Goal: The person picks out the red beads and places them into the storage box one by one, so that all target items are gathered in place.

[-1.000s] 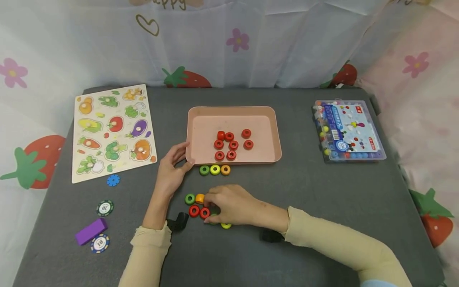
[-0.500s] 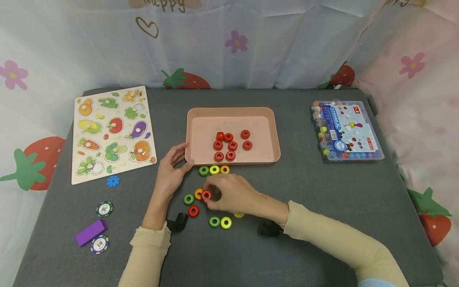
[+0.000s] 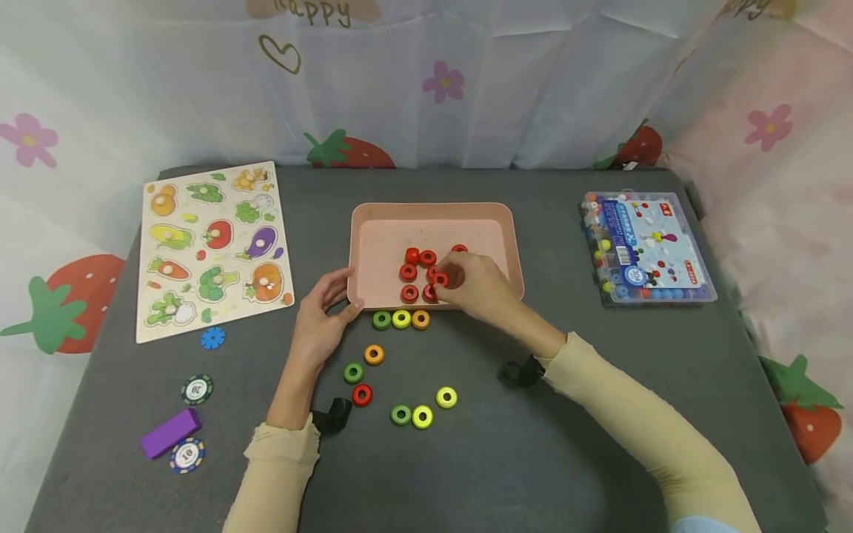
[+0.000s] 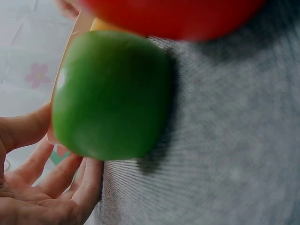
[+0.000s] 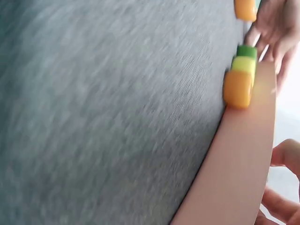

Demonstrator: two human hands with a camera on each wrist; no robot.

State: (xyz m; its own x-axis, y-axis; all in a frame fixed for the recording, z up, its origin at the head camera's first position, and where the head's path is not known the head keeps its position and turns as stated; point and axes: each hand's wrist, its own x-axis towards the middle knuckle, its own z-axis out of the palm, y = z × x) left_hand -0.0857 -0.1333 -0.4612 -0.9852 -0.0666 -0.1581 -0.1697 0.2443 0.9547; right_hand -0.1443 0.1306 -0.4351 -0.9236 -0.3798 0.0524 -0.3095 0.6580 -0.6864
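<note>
With thumb and fingertips, my right hand (image 3: 485, 290) pinches a red ring-shaped bead (image 3: 440, 279) over the front part of the pink tray (image 3: 433, 212). Several red beads (image 3: 409, 272) lie in the tray, some partly hidden by that hand. My left hand (image 3: 318, 323) holds the tray's front left corner, thumb at the front wall and fingers along the left side. Green, yellow and orange beads (image 3: 420, 320) line the front wall outside. Nearer me lie a loose orange bead (image 3: 374, 354), green bead (image 3: 353, 372) and red bead (image 3: 362, 395); the green one looms large in the left wrist view.
Green and yellow beads (image 3: 423, 417) lie nearer the front. At left are a vegetable puzzle board (image 3: 213, 252), a blue disc (image 3: 212, 338), poker chips (image 3: 197, 389) and a purple block (image 3: 170, 434). A clear case of colored pieces (image 3: 649, 248) lies at right.
My right hand has picked a red bead from the loose group in front and carried it up and right over the tray. The orange bead has shifted slightly; my left hand stays at the corner.
</note>
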